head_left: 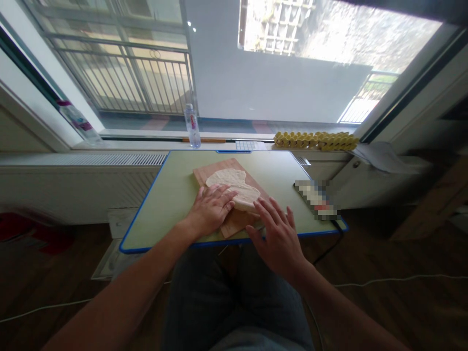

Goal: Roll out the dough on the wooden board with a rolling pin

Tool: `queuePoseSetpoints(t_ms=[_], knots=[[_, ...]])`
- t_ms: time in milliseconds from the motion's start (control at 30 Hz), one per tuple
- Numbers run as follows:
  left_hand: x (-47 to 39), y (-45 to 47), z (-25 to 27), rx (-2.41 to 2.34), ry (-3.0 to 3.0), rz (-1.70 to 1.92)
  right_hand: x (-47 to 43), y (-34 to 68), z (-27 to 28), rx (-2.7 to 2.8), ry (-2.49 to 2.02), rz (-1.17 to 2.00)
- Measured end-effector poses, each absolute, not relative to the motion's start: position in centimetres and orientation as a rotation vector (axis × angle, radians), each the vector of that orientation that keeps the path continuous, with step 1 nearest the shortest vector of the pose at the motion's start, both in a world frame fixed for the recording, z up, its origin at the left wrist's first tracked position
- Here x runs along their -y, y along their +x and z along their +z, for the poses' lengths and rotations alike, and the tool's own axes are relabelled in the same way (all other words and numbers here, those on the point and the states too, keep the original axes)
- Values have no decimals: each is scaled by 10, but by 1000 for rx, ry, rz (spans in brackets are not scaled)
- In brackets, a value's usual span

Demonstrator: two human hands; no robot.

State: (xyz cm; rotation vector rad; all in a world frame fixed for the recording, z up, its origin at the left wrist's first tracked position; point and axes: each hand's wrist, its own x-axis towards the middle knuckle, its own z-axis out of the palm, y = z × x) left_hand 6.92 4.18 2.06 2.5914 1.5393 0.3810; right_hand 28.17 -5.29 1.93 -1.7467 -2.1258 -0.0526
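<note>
- Stretching across the top of the view, the window [307, 87] looks out on a pale wall and railings.
- Below it, a pale green table [157, 209] with a blue rim stands over the person's legs.
- Set at an angle on the table, a wooden board [236, 224] shows bare wood at its far left corner and near edge.
- The right hand [280, 231] comes in palm down, thumb apart, fingers fanned and reaching forward to the right end of the dough; it closes around nothing.
- The left hand [211, 209] lies palm down, its fingers slightly bent and pointing to the right on the dough; it is spread wide rather than gripping.
- Flat on the board, the dough [234, 181] is a pale, uneven sheet, under the left fingers and just ahead of the right fingertips, with most of it beyond both hands.
- On the sill sits a yellow bumpy tray [316, 140]; whether its hollows hold anything cannot be told.
- A clear bottle with a purple cap [78, 122] leans at the left of the window; its contents are unclear.
- A smaller bottle with a white cap [192, 127] stands upright on the sill, see-through, its fill hard to judge.
</note>
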Motion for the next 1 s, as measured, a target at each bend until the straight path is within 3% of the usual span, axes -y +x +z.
queuePoseSetpoints(t_ms=[300,567,1000], knots=[[-86,95,25,-1572,2547,452,45,292,8,2175,-1822,-69],[-73,88,26,-1509,2530,744,44,287,13,2200,-1820,-2],[-71,61,13,-1523,2642,475,21,283,23,2166,-1759,86]])
